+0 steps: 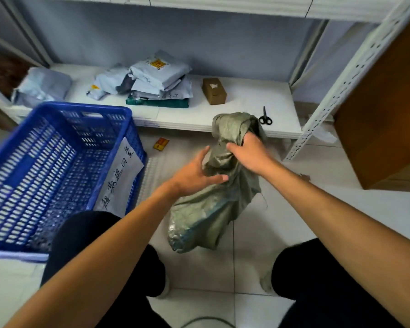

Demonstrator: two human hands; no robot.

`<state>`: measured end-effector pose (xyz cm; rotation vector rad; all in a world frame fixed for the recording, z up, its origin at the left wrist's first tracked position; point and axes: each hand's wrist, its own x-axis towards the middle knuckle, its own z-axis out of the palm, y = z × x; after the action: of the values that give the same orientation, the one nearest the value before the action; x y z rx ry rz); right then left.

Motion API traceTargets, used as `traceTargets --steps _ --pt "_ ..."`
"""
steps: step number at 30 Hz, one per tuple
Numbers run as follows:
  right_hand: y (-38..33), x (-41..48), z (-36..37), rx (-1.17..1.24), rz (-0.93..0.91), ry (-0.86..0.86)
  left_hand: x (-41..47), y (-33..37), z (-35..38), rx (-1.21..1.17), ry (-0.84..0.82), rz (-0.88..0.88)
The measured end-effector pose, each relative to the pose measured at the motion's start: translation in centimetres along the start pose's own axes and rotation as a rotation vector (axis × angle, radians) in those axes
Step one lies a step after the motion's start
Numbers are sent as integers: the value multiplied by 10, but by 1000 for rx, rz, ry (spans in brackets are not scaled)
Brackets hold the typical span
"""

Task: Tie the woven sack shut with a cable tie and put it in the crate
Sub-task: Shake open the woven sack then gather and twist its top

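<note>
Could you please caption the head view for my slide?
Right hand grips the neck of the woven sack, left hand open beside it, blue crate alongside.

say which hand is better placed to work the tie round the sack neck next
Left, probably. The right hand grips the sack at its bunched neck, while the left hand is open beside it, holding nothing.

The grey-green woven plastic sack (213, 209) looks coarse and matt beside the glossy blue perforated plastic crate (57, 162).
</note>
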<state>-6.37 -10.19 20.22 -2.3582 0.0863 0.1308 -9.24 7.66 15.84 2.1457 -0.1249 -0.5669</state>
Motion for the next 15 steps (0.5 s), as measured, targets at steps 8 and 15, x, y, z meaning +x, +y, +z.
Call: traceTargets --steps 8,15 --pt "-37 -43 25 -430 -336 -100 0 0 -5 37 171 87" --pt "-25 -32 23 -144 -295 -189 9 -4 -14 -248 232 26"
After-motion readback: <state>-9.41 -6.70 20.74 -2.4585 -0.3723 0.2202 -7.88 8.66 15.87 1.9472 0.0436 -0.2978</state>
